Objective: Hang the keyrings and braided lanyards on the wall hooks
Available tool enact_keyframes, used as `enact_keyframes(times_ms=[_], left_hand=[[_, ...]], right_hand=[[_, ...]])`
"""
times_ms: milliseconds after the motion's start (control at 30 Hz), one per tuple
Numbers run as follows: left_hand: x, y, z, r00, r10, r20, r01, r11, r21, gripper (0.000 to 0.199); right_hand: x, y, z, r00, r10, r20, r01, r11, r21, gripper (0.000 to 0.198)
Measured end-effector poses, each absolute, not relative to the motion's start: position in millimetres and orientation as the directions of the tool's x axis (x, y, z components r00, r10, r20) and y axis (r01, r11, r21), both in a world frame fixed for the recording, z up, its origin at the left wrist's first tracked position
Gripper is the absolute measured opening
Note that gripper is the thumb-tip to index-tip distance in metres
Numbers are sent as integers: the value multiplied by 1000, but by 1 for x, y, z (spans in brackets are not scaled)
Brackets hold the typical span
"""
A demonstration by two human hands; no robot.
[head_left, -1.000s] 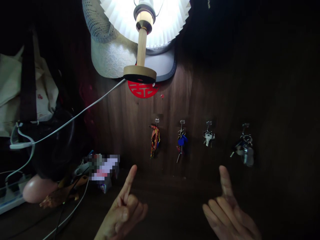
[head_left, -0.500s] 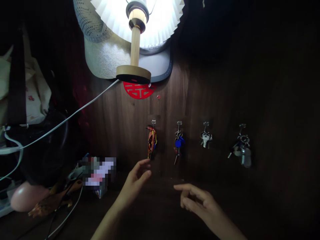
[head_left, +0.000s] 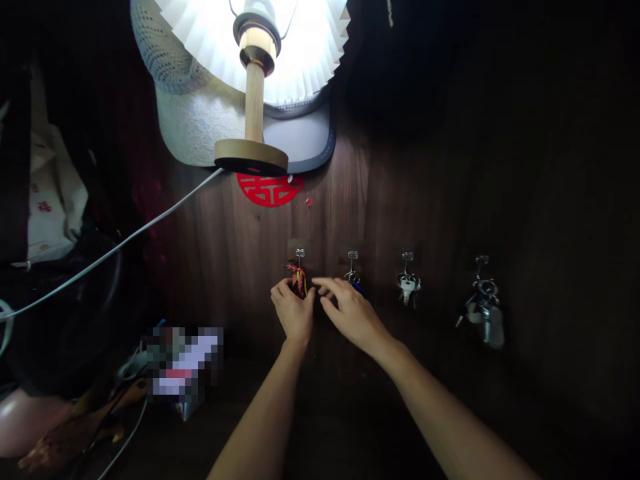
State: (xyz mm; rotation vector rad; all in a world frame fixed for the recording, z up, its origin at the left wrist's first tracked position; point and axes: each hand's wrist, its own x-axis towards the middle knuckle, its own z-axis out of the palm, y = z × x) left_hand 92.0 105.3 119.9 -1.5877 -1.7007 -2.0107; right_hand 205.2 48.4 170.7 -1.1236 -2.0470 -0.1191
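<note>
Single head-worn view, facing forward and down, wooden wall (head_left: 330, 223) near

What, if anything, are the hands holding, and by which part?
It cannot be told: the left hand covers the lower part of the red-and-yellow bundle, hiding any grip. The right hand holds nothing visible.

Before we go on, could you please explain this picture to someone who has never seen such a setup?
No machine here: one person works bare-handed, seen through a camera on their own head. The left hand covers the lower part of a red-and-yellow corded bundle on a hook against a dark wood-grained panel; whether its grip is closed is hidden. The right hand is beside it, apparently holding nothing. Further right hang two key bunches. Above, a lit lamp shows in front of caps.
</note>
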Motion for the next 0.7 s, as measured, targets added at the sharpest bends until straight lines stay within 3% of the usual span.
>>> enact_keyframes(times_ms=[167, 300, 433, 567, 700], left_hand=[[86, 105, 122, -415, 631, 656, 595, -357, 720, 12], [71, 98, 129, -346, 717, 605, 533, -380, 756, 6], [60, 93, 139, -228, 835, 501, 389, -394, 833, 9], [58, 96, 159, -165, 849, 501, 346, -426, 836, 8], [55, 102, 183, -92, 871, 483, 328, -431, 841, 20]], right_hand=[[192, 73, 199, -339, 663, 668, 893, 450, 6, 53], [189, 81, 200, -380, 656, 653, 911, 389, 139, 53], [188, 83, 198, -378, 669, 640, 915, 373, 150, 53], [187, 79, 203, -362, 696, 620, 923, 362, 132, 52], [186, 76, 209, -379, 717, 585, 916, 378, 132, 53]])
